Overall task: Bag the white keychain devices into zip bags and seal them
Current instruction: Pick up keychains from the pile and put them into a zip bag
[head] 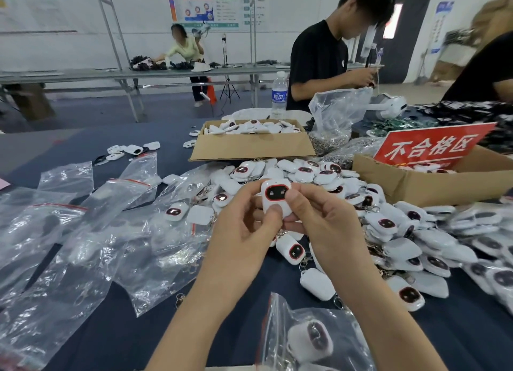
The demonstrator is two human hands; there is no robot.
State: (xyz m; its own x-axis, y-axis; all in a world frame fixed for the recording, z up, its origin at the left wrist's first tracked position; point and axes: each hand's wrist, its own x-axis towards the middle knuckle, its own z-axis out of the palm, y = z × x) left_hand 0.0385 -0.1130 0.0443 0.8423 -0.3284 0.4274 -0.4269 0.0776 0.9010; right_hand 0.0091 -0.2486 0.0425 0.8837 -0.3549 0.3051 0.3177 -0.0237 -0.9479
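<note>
Both of your hands are raised over the middle of the table [472, 343], sharing one white keychain device [274, 197].

Left hand [244, 226]: the thumb is pressed on the lower front of the device and the other fingers are curled behind it.
Right hand [327, 223]: the thumb is against the upper right edge, with the fingers curled underneath.
The device is upright, its dark red-rimmed face turned toward you. It is off the table and not in any bag.

Heap of loose devices [385, 223]: to your right and beyond your hands, spread on the dark blue cloth. Some lie face up and some face down, many with metal clasps showing.
One more device [295, 251] lies face up just below your hands.

Clear zip bags [69, 259]: these have red seal strips and lie scattered and overlapping to your left. I cannot tell whether the few white devices at their right edge are inside or only beneath them.
Bagged device [311, 340]: it lies at the near edge between your forearms, inside a clear bag. The seal is not readable from here.

Open cardboard box [249, 148]: at the far centre, filled with white devices. A few strays lie on the cloth to its left.
Second cardboard box [416, 187]: at the right, holding a red sign [433, 146] with white characters.
A water bottle [279, 93] stands behind the first box.
A person in a black T-shirt [319, 62] works at the far side of the table.
</note>
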